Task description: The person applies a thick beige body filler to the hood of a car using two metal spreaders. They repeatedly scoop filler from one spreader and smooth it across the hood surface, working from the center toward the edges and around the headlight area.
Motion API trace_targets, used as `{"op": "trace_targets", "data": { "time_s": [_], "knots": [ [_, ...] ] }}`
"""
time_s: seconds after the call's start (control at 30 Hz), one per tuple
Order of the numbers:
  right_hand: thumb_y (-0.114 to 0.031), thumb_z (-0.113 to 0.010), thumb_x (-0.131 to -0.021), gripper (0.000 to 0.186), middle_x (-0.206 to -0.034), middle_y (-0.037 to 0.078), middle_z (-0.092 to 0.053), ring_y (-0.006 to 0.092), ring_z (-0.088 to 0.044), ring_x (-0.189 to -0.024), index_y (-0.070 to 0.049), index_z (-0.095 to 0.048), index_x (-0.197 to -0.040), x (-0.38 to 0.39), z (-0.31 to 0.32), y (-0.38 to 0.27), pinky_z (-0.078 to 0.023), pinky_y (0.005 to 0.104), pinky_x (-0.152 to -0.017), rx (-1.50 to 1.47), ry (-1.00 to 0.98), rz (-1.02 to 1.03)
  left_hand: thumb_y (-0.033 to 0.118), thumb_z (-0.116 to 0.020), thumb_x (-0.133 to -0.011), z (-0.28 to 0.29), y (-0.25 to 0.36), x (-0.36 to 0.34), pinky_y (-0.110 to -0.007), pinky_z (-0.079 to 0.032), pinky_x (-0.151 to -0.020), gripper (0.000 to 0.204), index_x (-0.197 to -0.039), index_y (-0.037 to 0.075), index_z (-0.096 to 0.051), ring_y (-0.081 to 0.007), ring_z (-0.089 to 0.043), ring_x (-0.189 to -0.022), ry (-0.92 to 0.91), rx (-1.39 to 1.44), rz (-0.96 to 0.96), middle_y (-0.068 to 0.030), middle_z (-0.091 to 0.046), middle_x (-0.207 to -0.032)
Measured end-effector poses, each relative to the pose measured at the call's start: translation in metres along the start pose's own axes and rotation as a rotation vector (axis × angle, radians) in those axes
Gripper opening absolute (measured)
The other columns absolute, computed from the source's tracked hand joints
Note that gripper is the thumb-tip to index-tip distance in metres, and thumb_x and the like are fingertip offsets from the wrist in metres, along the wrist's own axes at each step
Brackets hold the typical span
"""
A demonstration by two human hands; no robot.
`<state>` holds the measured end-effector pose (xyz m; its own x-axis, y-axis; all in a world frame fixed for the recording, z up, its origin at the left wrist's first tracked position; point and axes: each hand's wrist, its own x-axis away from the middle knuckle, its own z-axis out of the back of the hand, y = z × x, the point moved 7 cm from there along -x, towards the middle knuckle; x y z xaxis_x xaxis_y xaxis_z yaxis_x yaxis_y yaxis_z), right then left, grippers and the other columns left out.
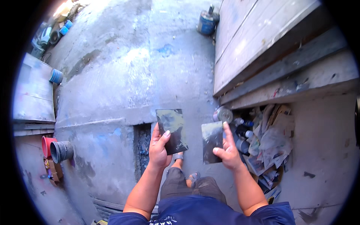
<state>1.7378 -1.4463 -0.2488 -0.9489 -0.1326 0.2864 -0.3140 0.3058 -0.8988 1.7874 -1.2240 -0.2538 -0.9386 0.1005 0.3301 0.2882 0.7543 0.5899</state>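
My left hand (159, 153) grips a dark, flat rectangular plate (174, 137) by its left edge, the thumb lying across its face. Yellowish-grey paste is smeared over the plate's upper part, with lighter streaks lower down. In my right hand (230, 154) is a second dark rectangular plate (210, 139), held by its right side with the thumb on its face and the forefinger along its edge. A pale coat covers its upper end. The two plates are apart, side by side in front of my body.
On the right, a round can (224, 114) stands beside piled papers, plastic bags and bottles (275, 131) beneath a pale panel (258, 41). A blue can (207, 23) is farther off. Left lie a black bucket (62, 152) and red bucket (47, 145). A rectangular floor pit (142, 148) opens near my feet.
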Motion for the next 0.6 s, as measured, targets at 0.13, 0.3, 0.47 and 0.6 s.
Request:
{"op": "trace_targets", "data": {
  "time_s": [0.13, 0.3, 0.47, 0.6],
  "knots": [
    [0.001, -0.055, -0.082, 0.074, -0.15, 0.012, -0.032, 0.0218, -0.026, -0.141, -0.001, -0.025, -0.149, 0.001, -0.062, -0.059, -0.018, 0.0345, -0.115, 0.052, -0.27, -0.027, -0.003, -0.043, -0.091, -0.058, 0.063, 0.001, -0.04, -0.044, -0.101, 0.049, -0.138, 0.007, -0.042, -0.0239, -0.056, -0.116, -0.09, 0.076, -0.2, -0.0108, -0.056, -0.129],
    [-0.012, -0.05, -0.099, 0.045, -0.14, 0.006, -0.048, 0.0134, -0.043, -0.127, -0.006, -0.042, -0.143, -0.012, -0.091, -0.076, -0.032, 0.029, -0.108, 0.206, -0.247, -0.016, -0.009, -0.042, -0.087, -0.114, 0.092, 0.018, -0.038, -0.039, -0.105, 0.059, -0.144, 0.004, -0.034, -0.0237, -0.052, -0.122, -0.171, -0.036, -0.422, -0.0125, -0.052, -0.134],
    [-0.013, -0.047, -0.101, 0.042, -0.136, 0.003, -0.051, 0.0099, -0.049, -0.118, -0.009, -0.044, -0.143, -0.014, -0.067, -0.103, -0.038, 0.0257, -0.102, 0.01, -0.27, -0.108, -0.011, -0.042, -0.092, -0.173, 0.068, 0.021, -0.033, -0.041, -0.102, 0.055, -0.144, 0.005, -0.037, -0.0184, -0.052, -0.121, -0.306, -0.137, -0.548, -0.0104, -0.051, -0.137],
    [-0.013, -0.046, -0.101, 0.039, -0.131, 0.0, -0.054, 0.0065, -0.049, -0.11, -0.011, -0.05, -0.139, -0.012, -0.035, -0.118, -0.039, 0.0228, -0.098, -0.127, -0.335, -0.138, -0.01, -0.044, -0.093, -0.209, 0.045, 0.017, -0.033, -0.04, -0.103, 0.049, -0.14, 0.003, -0.043, -0.0185, -0.052, -0.122, -0.298, -0.189, -0.673, -0.0113, -0.053, -0.136]
  ]
}}
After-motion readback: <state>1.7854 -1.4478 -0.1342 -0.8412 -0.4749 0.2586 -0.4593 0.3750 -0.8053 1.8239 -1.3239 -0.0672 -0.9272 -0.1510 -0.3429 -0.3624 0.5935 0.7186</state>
